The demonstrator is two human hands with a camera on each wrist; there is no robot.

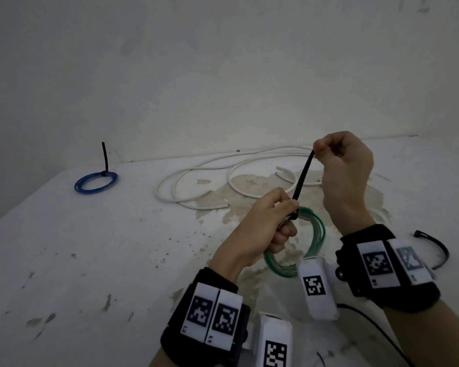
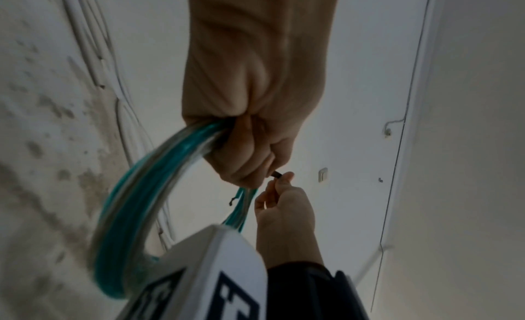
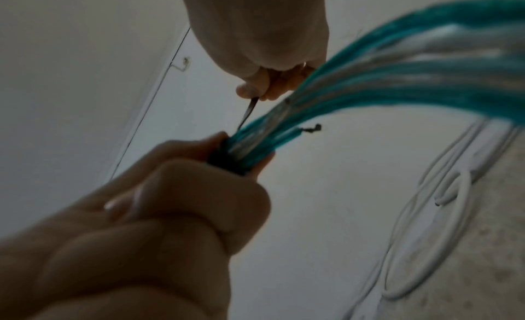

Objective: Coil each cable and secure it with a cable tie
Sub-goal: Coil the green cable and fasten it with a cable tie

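Desk: white painted desk (image 1: pixel 90 260) with worn, flaking patches, set against a pale wall; it carries all the loose items.
White cable: long white round cable (image 1: pixel 196 170) lying in loose, uncoiled loops at the back of the desk, beyond both hands.
Green cable: translucent green cable coil (image 1: pixel 313 234) of several turns, held above the desk near its front edge; the strands bunch together where they pass through the left fist, and one frayed cable end sticks out beside the bundle in the wrist views.
Blue cable: small blue cable coil (image 1: pixel 96 182) lying flat at the far left of the desk, well apart from the hands, bound by a black tie whose tail stands upright.
Left hand: left hand (image 1: pixel 260 229) closed in a fist around the gathered turns of the green coil, at the point where the tie wraps them.
Right hand: right hand (image 1: pixel 342 170) raised above the left, thumb and forefinger pinching the tip of the tie's tail.
Black cable tie: black plastic cable tie (image 1: pixel 304 178) looped round the green bundle at the left fist, its straight tail running up and right to the right hand.
Spare tie: curved black plastic tie (image 1: pixel 439 250) lying on the desk to the right of the right wrist.
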